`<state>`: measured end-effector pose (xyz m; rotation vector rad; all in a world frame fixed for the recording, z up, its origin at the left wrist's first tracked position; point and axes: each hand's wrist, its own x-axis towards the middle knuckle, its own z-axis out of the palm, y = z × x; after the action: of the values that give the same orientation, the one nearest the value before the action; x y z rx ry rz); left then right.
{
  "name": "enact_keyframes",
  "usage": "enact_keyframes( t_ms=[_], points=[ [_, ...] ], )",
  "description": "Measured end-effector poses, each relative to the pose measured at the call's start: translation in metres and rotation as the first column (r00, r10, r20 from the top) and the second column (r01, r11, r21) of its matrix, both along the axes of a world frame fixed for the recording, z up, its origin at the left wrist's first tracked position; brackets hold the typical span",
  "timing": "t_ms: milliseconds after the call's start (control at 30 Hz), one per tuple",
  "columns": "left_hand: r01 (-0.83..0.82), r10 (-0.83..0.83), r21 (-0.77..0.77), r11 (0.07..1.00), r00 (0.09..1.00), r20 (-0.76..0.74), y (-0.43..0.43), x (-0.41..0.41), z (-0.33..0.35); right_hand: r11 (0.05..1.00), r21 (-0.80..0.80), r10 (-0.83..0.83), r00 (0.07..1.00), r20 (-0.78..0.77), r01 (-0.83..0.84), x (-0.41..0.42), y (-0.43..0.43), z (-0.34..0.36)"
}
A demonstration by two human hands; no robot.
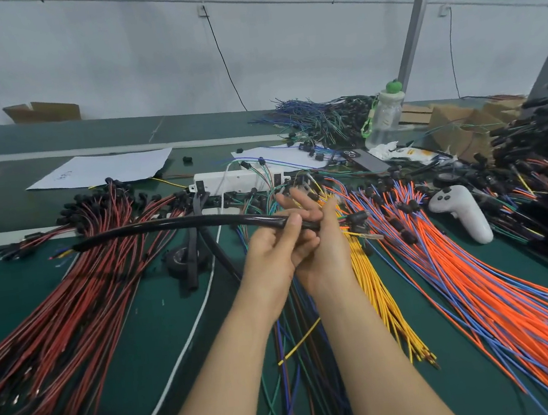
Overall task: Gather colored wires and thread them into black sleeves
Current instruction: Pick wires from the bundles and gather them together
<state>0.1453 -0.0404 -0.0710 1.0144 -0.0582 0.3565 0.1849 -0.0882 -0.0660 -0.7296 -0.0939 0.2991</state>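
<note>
The threading step looked close to done. The black sleeve (178,223) was held above the green tabletop (135,327), arching leftward from the hands, and a few coloured wire tips (60,253) poked out of its far left end. The left hand (276,248) gripped the sleeve near its right end, thumb over the top and fingers curled beneath. The right hand (327,245) sat just behind it at the sleeve's mouth, where black connectors (357,218) and a yellow lead hung out. Some of its fingers (299,200) stood fairly straight, and whether the others pinched the wires could not be told (the left hand covered them).

By my reading, the next move called for feeding or drawing the bundle on until the connectors sat snug against the sleeve's mouth, keeping the sleeve from kinking. After that a fresh set would have to be gathered from the heaps lying around: red wires (70,301) on the left, yellow wires (378,284) just beside the right wrist, and orange and blue wires (463,270) further right. Spare sleeves (191,252) lay near.
</note>
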Motion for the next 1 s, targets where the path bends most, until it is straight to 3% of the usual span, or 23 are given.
enact_keyframes(
  t_ms=[133,200,333,600,667,700,767,800,867,933,1000],
  points=[
    [-0.059,0.077,-0.227,0.972,0.994,0.072,0.014,-0.001,0.011,0.995,0.040,0.087,0.996,-0.010,-0.087,-0.005,0.000,0.007],
    [-0.086,0.113,-0.242,0.966,0.989,0.097,0.024,-0.003,0.014,0.992,0.117,0.051,0.998,-0.036,-0.046,-0.004,-0.003,0.006],
    [-0.095,0.103,-0.141,0.985,0.993,0.049,0.018,-0.001,0.007,0.968,0.245,-0.018,0.987,-0.162,0.058,0.001,-0.009,0.005],
    [-0.170,0.171,0.045,0.984,0.985,-0.034,0.003,0.006,-0.002,0.992,0.124,0.012,0.994,-0.110,0.001,-0.004,0.005,0.003],
    [-0.181,0.221,0.228,0.957,0.962,-0.163,0.009,0.000,0.007,0.997,0.067,0.046,0.994,-0.098,-0.040,-0.003,0.002,0.004],
    [-0.124,0.237,0.414,0.902,0.942,-0.236,0.015,-0.005,0.013,0.998,0.055,0.039,0.994,-0.098,-0.034,-0.001,-0.001,0.005],
    [0.116,0.250,0.776,0.620,0.908,-0.336,0.029,-0.019,0.030,0.990,0.141,-0.011,0.993,-0.121,0.028,0.007,-0.014,0.008],
    [0.160,0.285,0.885,0.438,0.909,-0.305,0.037,-0.026,0.040,0.974,0.217,-0.029,0.989,-0.145,0.061,0.011,-0.021,0.012],
    [-0.039,0.390,0.989,0.139,0.920,-0.019,0.049,-0.033,0.066,0.940,0.323,-0.050,0.981,-0.189,0.110,0.016,-0.032,0.023],
    [-0.175,0.349,0.985,0.000,0.923,0.164,0.051,-0.030,0.089,0.921,0.370,-0.068,0.984,-0.166,0.126,0.019,-0.041,0.039],
    [-0.040,0.237,0.998,-0.046,0.970,0.050,0.041,-0.020,0.103,0.909,0.397,-0.086,0.989,-0.118,0.127,0.021,-0.050,0.057]
  ],
)
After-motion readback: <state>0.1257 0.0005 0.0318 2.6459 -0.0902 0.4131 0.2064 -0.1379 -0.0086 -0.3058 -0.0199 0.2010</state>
